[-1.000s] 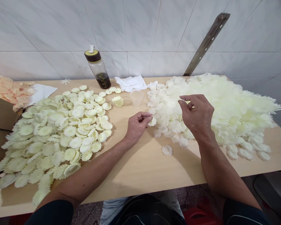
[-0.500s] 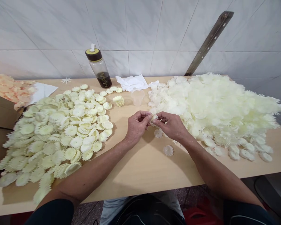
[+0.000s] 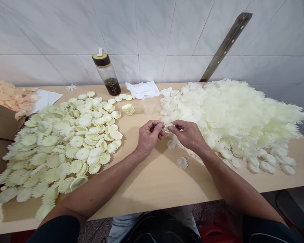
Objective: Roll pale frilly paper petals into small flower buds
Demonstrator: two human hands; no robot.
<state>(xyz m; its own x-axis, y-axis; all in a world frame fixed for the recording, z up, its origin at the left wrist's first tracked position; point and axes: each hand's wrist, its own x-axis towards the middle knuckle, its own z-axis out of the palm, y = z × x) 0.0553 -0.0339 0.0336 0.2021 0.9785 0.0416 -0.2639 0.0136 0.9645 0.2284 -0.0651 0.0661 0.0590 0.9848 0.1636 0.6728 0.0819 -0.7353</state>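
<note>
While pinched between left hand and right hand, just above the worktop, near the big pile: small frilly flower. Could tear if pulled too hard.

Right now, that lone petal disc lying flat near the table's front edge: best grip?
Come from above onto the lone petal disc and pinch opposite points of its fringed rim. It lies flat on bare table, apart from the pile, so every side looks free.
</note>
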